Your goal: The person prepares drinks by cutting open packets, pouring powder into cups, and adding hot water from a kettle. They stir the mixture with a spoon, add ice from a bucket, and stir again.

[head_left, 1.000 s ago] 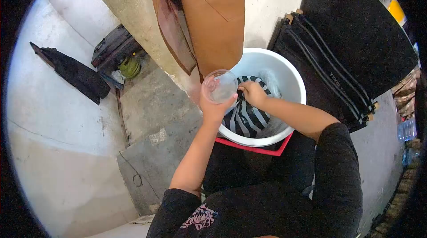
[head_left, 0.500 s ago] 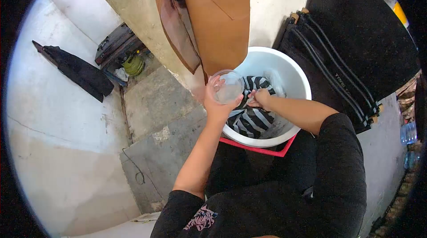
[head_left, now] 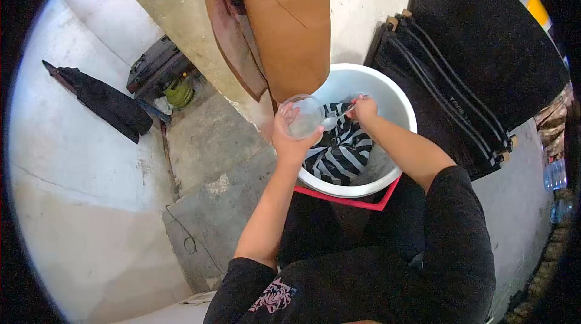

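A clear round plastic container [head_left: 307, 117] is in my left hand [head_left: 288, 136], whose fingers wrap round its side, above the left rim of a white basin [head_left: 409, 119]. My right hand [head_left: 364, 110] is closed on the handle of a spoon [head_left: 330, 122]. The spoon's bowl lies close to the container's right edge. Below both hands, a black-and-white striped plastic bag [head_left: 340, 160] sits inside the basin. What the bag holds is hidden. Beneath the basin shows the edge of a red stand [head_left: 363, 203].
Brown cardboard [head_left: 287, 27] hangs just beyond the basin. A black folded item with wooden ends [head_left: 448, 82] leans at the right. Dark cloth [head_left: 103, 100] hangs on the left wall. A green gas cylinder [head_left: 179, 93] stands at the back left. Water bottles [head_left: 554, 176] are at the far right.
My right hand has risen from the striped bag, and the spoon in it now shows beside the container. My left hand still holds the container. The view has shifted slightly.
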A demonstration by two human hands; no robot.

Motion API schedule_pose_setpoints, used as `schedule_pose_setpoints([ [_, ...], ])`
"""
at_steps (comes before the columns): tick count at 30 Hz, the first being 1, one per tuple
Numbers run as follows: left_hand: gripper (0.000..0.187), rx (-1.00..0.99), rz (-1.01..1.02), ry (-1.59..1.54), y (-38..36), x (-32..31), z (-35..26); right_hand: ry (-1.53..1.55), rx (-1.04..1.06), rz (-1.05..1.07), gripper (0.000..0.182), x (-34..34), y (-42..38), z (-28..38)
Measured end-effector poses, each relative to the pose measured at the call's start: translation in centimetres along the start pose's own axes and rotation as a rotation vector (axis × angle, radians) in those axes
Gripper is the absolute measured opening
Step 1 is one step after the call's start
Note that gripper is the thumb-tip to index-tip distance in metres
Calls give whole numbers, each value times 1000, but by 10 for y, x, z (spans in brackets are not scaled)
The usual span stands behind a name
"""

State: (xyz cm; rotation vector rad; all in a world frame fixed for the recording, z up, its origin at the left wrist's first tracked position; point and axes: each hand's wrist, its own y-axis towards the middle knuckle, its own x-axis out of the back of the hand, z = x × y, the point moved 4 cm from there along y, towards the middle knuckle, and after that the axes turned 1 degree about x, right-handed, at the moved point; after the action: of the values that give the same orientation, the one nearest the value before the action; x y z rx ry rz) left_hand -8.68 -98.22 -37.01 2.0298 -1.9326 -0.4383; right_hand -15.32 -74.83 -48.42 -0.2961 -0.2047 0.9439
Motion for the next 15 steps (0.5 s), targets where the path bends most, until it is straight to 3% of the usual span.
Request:
schedule_pose_setpoints([
  [3,78,-12,26,-81,0,-1,-4,71,37,2,32,2,-6,24],
  [6,80,91,47,31,-1,1,-11,65,119,13,28,8,-14,55],
  [15,77,-44,98,125,-3,0,-11,132,364,158,31,32,-53,177],
])
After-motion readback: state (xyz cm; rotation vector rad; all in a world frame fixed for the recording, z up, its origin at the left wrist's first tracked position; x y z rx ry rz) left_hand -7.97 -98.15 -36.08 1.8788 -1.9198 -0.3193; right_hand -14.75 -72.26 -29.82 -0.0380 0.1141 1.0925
